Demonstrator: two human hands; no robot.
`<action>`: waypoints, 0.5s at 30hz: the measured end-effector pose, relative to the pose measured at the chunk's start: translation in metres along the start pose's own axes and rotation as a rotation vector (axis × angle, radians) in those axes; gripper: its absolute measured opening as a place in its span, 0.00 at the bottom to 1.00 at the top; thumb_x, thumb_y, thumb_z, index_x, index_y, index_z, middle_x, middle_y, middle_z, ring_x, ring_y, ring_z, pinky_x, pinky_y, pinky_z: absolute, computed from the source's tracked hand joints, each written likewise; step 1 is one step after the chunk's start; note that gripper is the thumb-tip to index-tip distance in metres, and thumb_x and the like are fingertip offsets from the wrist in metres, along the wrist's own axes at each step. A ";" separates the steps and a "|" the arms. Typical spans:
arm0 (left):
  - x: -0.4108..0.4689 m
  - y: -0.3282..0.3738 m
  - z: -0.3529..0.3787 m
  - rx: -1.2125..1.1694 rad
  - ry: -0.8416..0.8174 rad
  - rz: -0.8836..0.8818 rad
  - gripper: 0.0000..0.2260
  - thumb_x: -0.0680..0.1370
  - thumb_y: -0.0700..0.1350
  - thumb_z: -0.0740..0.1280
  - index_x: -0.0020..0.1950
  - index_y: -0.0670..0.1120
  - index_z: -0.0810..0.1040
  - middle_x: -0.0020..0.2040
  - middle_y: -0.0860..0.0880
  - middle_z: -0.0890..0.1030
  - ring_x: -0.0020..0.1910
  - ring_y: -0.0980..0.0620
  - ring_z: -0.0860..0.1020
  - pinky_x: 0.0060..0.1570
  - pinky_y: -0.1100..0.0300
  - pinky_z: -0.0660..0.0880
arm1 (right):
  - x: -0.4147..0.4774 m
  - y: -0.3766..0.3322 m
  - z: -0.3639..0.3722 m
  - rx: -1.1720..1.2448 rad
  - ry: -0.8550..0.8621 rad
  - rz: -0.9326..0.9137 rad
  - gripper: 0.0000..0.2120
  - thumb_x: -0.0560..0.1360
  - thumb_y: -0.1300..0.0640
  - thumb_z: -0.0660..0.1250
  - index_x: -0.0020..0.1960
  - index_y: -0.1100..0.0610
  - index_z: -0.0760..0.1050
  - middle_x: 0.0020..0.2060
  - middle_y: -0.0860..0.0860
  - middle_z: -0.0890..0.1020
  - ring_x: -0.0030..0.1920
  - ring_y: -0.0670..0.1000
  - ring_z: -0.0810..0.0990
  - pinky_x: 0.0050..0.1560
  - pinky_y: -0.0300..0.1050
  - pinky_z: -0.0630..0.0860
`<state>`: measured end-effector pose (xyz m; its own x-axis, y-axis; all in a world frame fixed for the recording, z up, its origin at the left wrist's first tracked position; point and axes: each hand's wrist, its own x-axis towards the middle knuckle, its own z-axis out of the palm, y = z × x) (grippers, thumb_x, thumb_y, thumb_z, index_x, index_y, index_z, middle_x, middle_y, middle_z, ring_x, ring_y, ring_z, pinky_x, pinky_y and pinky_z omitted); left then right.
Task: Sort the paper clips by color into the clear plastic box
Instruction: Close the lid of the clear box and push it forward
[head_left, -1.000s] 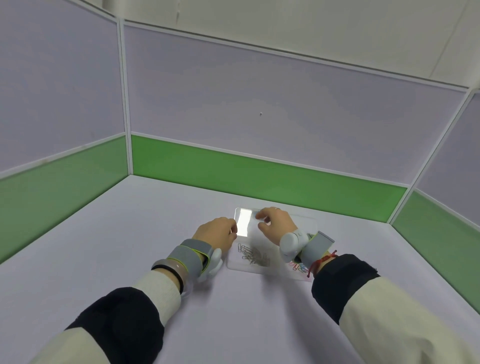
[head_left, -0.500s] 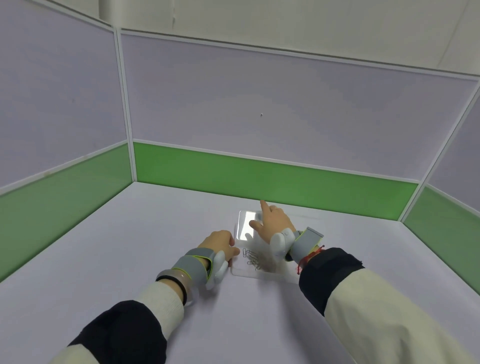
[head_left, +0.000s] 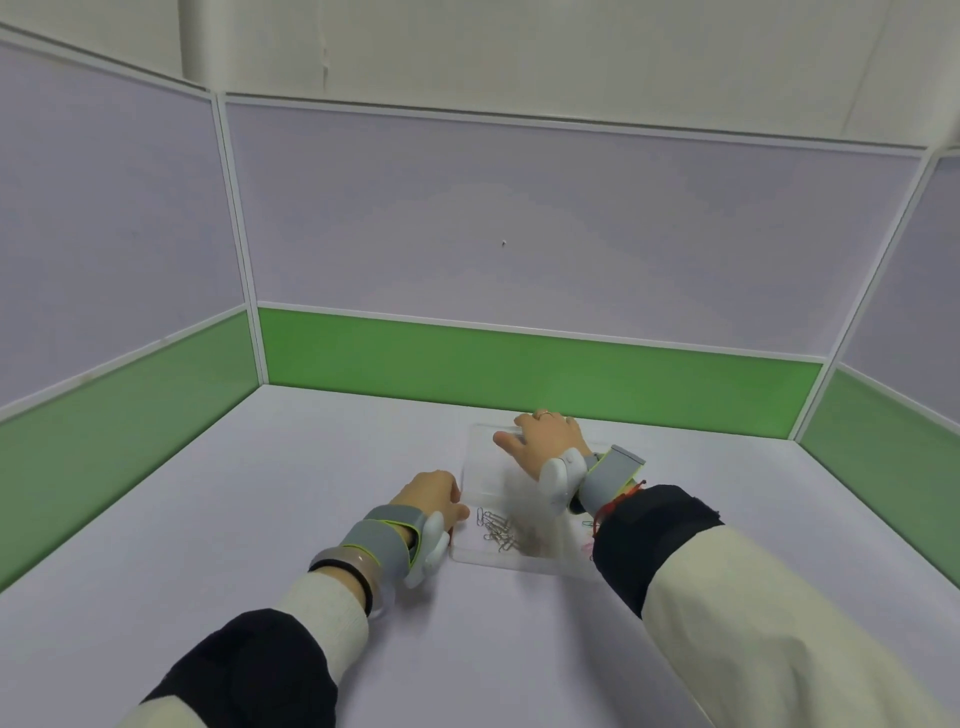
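Observation:
A flat clear plastic box (head_left: 480, 467) lies on the white table in front of me. Several silver paper clips (head_left: 497, 529) are heaped in its near left part. A few coloured clips (head_left: 588, 525) peek out beside my right sleeve, mostly hidden. My left hand (head_left: 434, 498) rests against the box's left edge, fingers curled on it. My right hand (head_left: 545, 436) lies palm down over the far part of the box, fingers reaching over its far edge. Both wrists wear grey straps with white devices.
The white table (head_left: 260, 519) is walled on three sides by green and lilac partition panels (head_left: 519, 374). My two sleeves fill the near part of the view.
My right hand has moved from the shiny left part of the lid to the far edge of the box. The bright glare on the lid is gone. My left hand stayed at the left edge.

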<state>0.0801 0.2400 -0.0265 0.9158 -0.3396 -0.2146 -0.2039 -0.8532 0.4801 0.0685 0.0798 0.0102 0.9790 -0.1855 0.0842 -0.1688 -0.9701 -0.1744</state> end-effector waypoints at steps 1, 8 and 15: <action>0.000 0.001 0.000 0.014 0.002 -0.003 0.15 0.78 0.45 0.64 0.63 0.41 0.73 0.64 0.42 0.75 0.61 0.43 0.75 0.58 0.57 0.71 | -0.003 0.001 -0.004 0.024 0.016 -0.012 0.23 0.78 0.46 0.54 0.65 0.60 0.70 0.63 0.59 0.74 0.64 0.59 0.69 0.65 0.54 0.65; -0.003 0.005 -0.001 0.042 0.010 0.014 0.09 0.79 0.45 0.63 0.55 0.41 0.76 0.55 0.41 0.77 0.48 0.46 0.73 0.50 0.57 0.70 | -0.033 -0.001 -0.027 0.353 -0.048 -0.095 0.19 0.77 0.50 0.59 0.31 0.58 0.73 0.28 0.54 0.74 0.29 0.50 0.67 0.31 0.43 0.63; -0.009 -0.008 0.000 -0.023 -0.002 0.053 0.13 0.79 0.38 0.56 0.56 0.38 0.78 0.34 0.48 0.78 0.40 0.47 0.75 0.37 0.62 0.72 | -0.063 0.009 -0.012 0.252 -0.238 -0.147 0.13 0.74 0.55 0.64 0.57 0.57 0.79 0.54 0.55 0.82 0.55 0.53 0.79 0.54 0.42 0.73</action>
<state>0.0732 0.2497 -0.0279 0.9031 -0.3852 -0.1899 -0.2444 -0.8246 0.5102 0.0035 0.0809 0.0147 0.9948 0.0228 -0.0989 -0.0205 -0.9092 -0.4158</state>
